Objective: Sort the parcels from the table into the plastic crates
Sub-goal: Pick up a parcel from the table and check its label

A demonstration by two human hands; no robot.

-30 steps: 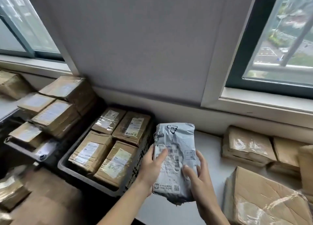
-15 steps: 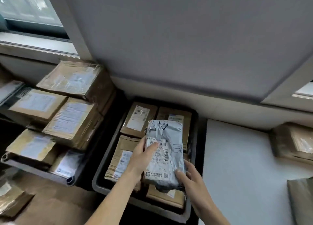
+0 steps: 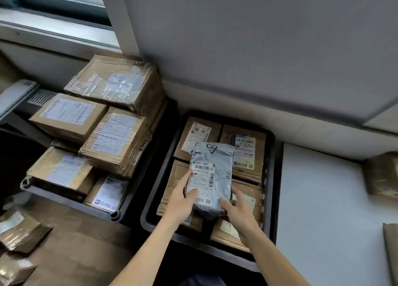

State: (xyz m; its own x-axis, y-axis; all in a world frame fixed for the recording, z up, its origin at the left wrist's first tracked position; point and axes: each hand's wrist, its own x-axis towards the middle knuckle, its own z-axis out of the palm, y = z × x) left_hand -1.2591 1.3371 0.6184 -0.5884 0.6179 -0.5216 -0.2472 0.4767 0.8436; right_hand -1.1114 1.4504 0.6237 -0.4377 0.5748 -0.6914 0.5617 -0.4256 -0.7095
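A grey plastic mailer bag (image 3: pixel 216 169) with a white barcode label lies over the brown cardboard parcels (image 3: pixel 247 154) inside a dark plastic crate (image 3: pixel 271 191). My left hand (image 3: pixel 179 201) holds the bag's left edge, thumb on the label. My right hand (image 3: pixel 240 212) holds its lower right corner. Whether the bag rests fully on the parcels below, I cannot tell.
A second dark crate (image 3: pixel 64 201) on the left is piled with larger cardboard boxes (image 3: pixel 116 139). The white table (image 3: pixel 323 210) lies to the right, with brown parcels (image 3: pixel 380 176) at its far edge and another parcel (image 3: pixel 391 249) at the right border. Loose packets (image 3: pixel 21 232) lie on the floor.
Both hands carried the grey bag from above the table leftward over the crate and lowered it onto the boxes inside. The view swung left and down.
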